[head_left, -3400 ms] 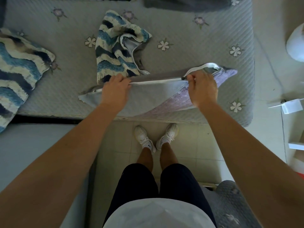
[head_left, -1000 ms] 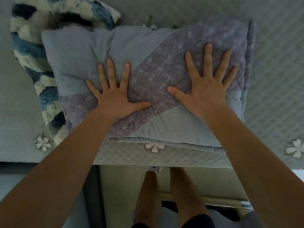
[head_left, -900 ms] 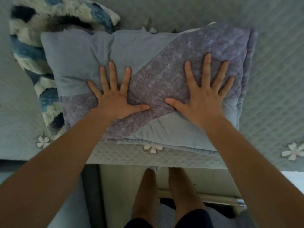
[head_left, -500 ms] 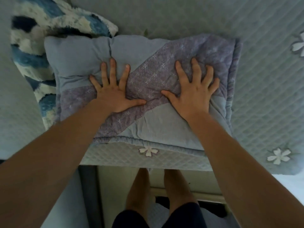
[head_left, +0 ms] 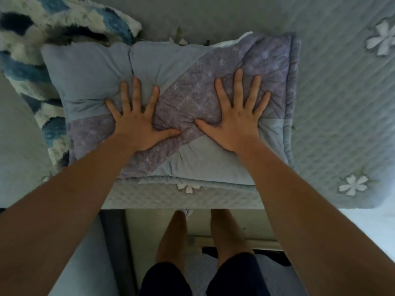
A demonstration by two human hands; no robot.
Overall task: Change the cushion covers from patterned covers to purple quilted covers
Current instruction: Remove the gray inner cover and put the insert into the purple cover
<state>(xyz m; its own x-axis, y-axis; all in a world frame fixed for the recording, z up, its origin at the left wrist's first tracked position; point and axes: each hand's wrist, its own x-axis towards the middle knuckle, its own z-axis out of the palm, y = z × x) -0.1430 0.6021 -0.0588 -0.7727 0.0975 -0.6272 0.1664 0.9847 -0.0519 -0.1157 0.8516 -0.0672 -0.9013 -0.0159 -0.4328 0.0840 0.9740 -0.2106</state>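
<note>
A cushion in a purple quilted cover (head_left: 192, 97) with pale blue panels lies flat near the front edge of the quilted seat. My left hand (head_left: 136, 120) presses flat on its left half, fingers spread. On its right half my right hand (head_left: 239, 118) presses the same way, fingers straight and apart. A fluffy blue, white and black patterned cover (head_left: 38, 48) lies behind and to the left of the cushion, partly under it.
The grey quilted seat cover (head_left: 333, 107) with white flower appliqués stretches to the right and back. Its front edge (head_left: 181, 199) runs just below the cushion. My legs stand on the floor beneath; a grey surface (head_left: 19, 150) adjoins at the left.
Earlier both hands held the cover's zipper edge. The cushion then lay flat under both palms. In the last half second my right fingers straightened and spread again; the view shifted slightly.
</note>
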